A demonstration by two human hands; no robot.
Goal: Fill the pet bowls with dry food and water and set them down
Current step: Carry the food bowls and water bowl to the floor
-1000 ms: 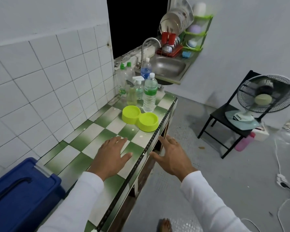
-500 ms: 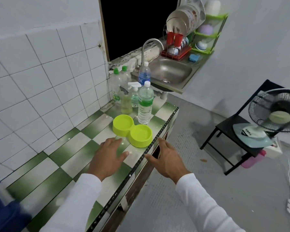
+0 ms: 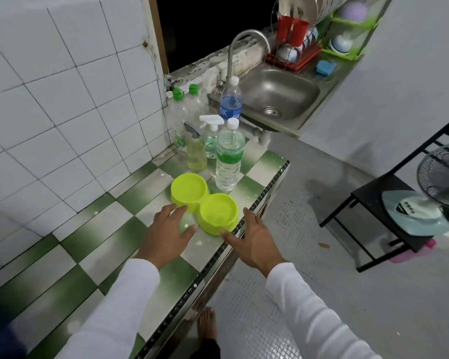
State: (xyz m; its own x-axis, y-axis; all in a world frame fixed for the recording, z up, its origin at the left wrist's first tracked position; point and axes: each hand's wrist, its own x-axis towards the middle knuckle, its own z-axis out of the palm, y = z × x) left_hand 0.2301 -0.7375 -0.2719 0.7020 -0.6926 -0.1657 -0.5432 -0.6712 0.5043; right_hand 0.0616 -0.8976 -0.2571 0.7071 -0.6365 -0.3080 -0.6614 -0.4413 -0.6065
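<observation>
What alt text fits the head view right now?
Both open hands, left hand and right hand, reach toward an empty lime-green plastic double pet bowl on a green-and-white checkered tile counter. A clear green-labelled water bottle stands behind it.

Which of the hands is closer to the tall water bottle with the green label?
The right hand, though narrowly. It is below the bottle, at the counter edge; the left hand is below and further left.
</observation>
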